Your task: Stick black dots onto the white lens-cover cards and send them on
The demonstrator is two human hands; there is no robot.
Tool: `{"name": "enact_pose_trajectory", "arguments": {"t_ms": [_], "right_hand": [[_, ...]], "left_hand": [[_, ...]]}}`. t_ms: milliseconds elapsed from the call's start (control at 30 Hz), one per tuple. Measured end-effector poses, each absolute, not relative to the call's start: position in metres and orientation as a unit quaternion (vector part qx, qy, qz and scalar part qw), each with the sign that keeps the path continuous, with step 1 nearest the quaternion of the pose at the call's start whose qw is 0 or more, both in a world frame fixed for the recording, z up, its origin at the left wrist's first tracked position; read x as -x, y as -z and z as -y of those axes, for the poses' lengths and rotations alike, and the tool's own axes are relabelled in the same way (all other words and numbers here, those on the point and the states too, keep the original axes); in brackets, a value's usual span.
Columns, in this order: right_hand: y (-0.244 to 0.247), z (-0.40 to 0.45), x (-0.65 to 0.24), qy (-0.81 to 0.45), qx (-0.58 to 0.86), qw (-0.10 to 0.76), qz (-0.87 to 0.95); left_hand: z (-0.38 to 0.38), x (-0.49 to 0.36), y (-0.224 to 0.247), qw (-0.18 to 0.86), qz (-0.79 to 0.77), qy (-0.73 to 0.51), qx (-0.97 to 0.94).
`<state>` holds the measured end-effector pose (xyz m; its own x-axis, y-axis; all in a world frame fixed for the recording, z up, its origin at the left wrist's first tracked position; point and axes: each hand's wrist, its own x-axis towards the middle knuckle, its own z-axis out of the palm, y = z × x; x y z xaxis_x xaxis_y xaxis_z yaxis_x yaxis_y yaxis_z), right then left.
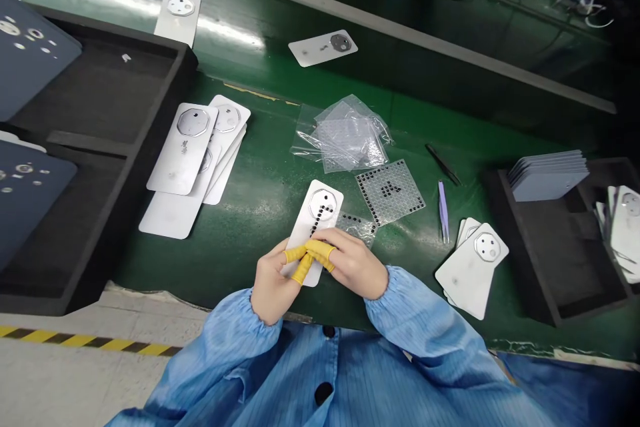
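"Trays?"
"Left of my left fingers, a black tray with blue-grey panels; well right, a dark tray with a grey stack."
"Grip?"
"Left closed on the white panel — octagonal ring, black dots; right fingers pinched together over it."

Green bench; white panels, likely tweezers.

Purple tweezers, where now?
Head view, right side: the purple tweezers lie right of the black-dotted sheet, just below the dark slim tool.
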<state>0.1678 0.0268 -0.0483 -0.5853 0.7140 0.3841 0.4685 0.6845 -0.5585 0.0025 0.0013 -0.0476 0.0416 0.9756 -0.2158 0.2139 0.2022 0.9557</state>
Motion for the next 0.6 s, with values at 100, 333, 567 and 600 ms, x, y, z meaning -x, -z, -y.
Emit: {"name": "enact_pose_trajectory", "arguments": {"t_ms": [100,333,567,600], "right_hand": [[0.051,-0.023,-0.169,-0.193,0.354,0.317,0.858],[0.049,-0.022,-0.17,-0.118,0.319,0.31,0.888],[0.07,-0.027,-0.166,-0.256,0.367,0.394,0.803],[0.071,-0.028,-0.165,-0.284,0.39,0.415,0.771]], "left_hand": [[0.002,-0.001,0.05,0.498,-0.592,-0.37,-0.514],[0.002,-0.001,0.049,0.476,-0.584,-0.367,-0.545],[0.003,-0.004,0.051,0.457,-0.594,-0.355,-0.559],[0.004,-0.002,0.05,0.46,-0.597,-0.352,-0.555]]}}
